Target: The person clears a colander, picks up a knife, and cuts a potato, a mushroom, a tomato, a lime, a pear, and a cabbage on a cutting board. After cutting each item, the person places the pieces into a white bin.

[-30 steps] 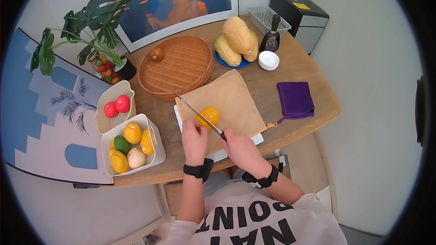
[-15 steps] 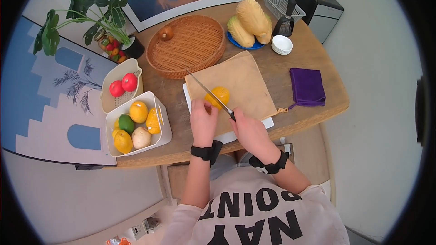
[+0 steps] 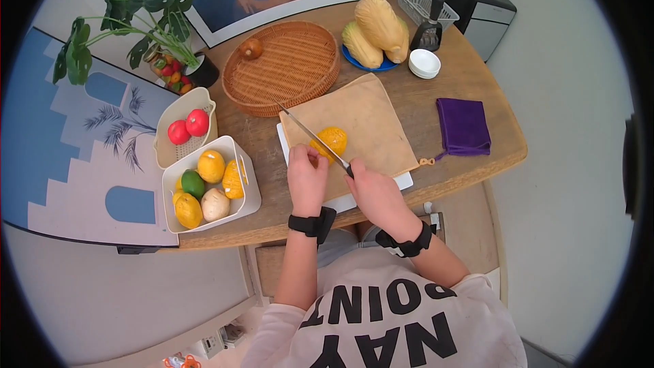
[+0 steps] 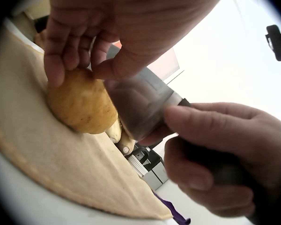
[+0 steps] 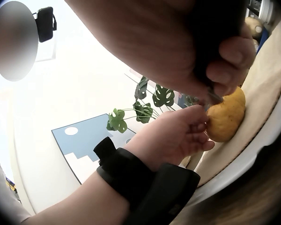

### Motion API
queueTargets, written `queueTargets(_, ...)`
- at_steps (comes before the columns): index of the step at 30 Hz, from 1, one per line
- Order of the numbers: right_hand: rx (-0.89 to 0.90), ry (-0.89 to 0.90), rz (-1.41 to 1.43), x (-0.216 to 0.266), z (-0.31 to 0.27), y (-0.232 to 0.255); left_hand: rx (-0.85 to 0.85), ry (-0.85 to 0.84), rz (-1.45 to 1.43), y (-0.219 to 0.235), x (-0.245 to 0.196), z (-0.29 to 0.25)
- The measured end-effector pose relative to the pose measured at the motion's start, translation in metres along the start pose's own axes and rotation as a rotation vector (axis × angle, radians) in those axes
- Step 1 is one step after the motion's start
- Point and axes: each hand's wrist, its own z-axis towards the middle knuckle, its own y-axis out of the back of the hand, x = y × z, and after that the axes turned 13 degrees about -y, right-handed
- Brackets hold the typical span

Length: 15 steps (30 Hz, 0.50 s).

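On a tan cloth (image 3: 368, 109) over a white board (image 3: 340, 204) lies a yellow fruit (image 3: 334, 138). The right hand (image 3: 383, 199) grips the black handle of a knife, whose blade (image 3: 303, 127) crosses over the fruit in the head view. Bent fingers of the left hand (image 3: 308, 180) hold the fruit from its left side. In the left wrist view, fingertips rest on the fruit (image 4: 79, 103) right beside the wide blade (image 4: 138, 101). The right wrist view shows the knife's handle end hiding part of the fruit (image 5: 227, 119). How deep the edge sits, I cannot tell.
A white bin (image 3: 251, 201) of fruit and a beige basket (image 3: 163, 135) with two red fruits stand left. Behind are a wicker tray (image 3: 293, 68), yellow squashes (image 3: 378, 24) on a blue plate, white bowls (image 3: 424, 63) and a peeler-like black tool (image 3: 428, 33). A purple cloth (image 3: 463, 126) lies right.
The head view has shifted, so the table sits higher in the picture than a second ago. Both hands keep nearly the same places at the fruit and knife.
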Motion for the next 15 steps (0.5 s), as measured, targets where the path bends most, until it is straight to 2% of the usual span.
queueTargets(9,-0.036,0.033,0.015,0.005,0.000,-0.005,-0.020,0.035,0.005,0.001,0.000,0.001)
queueTargets(15,0.002,0.011,0.003,0.007,-0.004,0.001,0.044,0.156,-0.057,0.008,-0.007,0.002)
